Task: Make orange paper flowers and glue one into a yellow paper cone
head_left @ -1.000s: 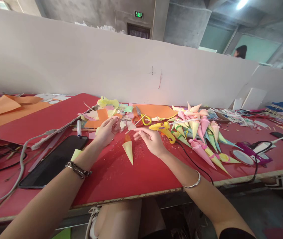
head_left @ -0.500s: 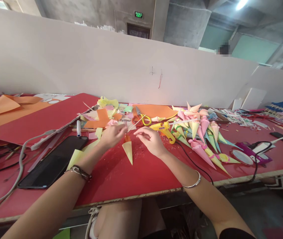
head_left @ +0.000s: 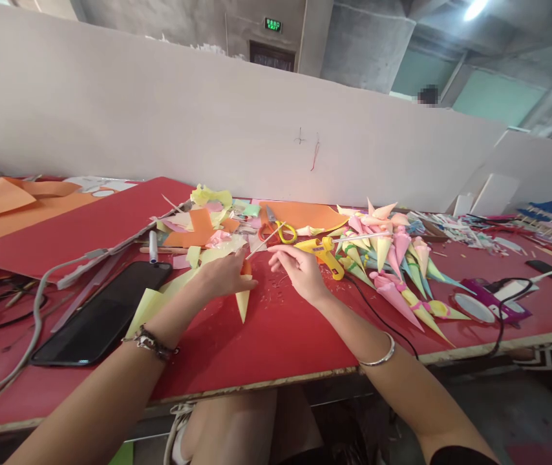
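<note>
A pale yellow paper cone (head_left: 242,302) with orange at its top lies point toward me on the red table (head_left: 276,342). My left hand (head_left: 222,274) is over the cone's upper end, fingers apart, and nothing shows in its grasp. To the right, my right hand (head_left: 295,268) hovers above the table with its fingers loosely curled and apart, holding nothing visible. Just beyond it lie the yellow glue gun (head_left: 325,255) and scissors (head_left: 276,232) with red and yellow handles.
Many pastel paper cones (head_left: 392,258) are heaped right of the glue gun. Paper scraps (head_left: 203,226) lie behind my left hand. A black phone (head_left: 106,316) and a marker (head_left: 153,247) are at left. Purple box (head_left: 509,307) and cables are at right.
My left hand has opened and come down over the top of the cone, hiding part of it. The cone sits slightly further left. My right hand has barely moved.
</note>
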`<act>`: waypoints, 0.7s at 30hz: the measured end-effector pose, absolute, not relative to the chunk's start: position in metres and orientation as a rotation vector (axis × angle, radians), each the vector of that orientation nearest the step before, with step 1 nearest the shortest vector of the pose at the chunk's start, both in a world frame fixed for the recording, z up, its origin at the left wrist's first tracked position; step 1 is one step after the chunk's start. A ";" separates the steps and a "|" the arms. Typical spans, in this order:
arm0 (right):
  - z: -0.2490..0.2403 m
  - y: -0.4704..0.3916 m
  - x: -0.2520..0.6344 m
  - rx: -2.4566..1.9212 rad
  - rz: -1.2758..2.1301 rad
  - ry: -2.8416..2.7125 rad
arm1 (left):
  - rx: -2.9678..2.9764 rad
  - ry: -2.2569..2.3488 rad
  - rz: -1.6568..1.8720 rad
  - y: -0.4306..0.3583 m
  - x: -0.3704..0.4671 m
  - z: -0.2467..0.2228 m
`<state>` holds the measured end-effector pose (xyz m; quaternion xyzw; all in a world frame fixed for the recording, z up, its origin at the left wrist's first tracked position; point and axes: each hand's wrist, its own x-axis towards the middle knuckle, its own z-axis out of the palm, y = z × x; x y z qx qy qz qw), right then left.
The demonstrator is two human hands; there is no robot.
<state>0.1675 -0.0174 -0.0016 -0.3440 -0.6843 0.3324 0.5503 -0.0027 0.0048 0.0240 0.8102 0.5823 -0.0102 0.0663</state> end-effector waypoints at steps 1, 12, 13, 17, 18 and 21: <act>-0.002 -0.018 0.168 -0.829 0.822 -1.615 | 2.416 1.738 -0.038 0.006 -0.004 0.023; 0.005 -0.019 0.167 -0.770 0.799 -1.445 | 2.736 1.147 0.876 0.024 -0.009 0.006; 0.005 -0.019 0.168 -0.780 0.776 -1.433 | 2.730 1.142 0.911 0.023 -0.008 0.007; 0.005 -0.017 0.170 -0.830 0.620 -1.415 | 2.707 1.142 0.915 0.018 -0.004 0.011; 0.005 -0.016 0.170 -0.832 0.584 -1.423 | 2.699 1.147 0.905 0.017 -0.003 0.011; 0.005 -0.015 0.170 -0.807 0.537 -1.455 | 2.669 1.170 0.905 0.015 0.000 0.013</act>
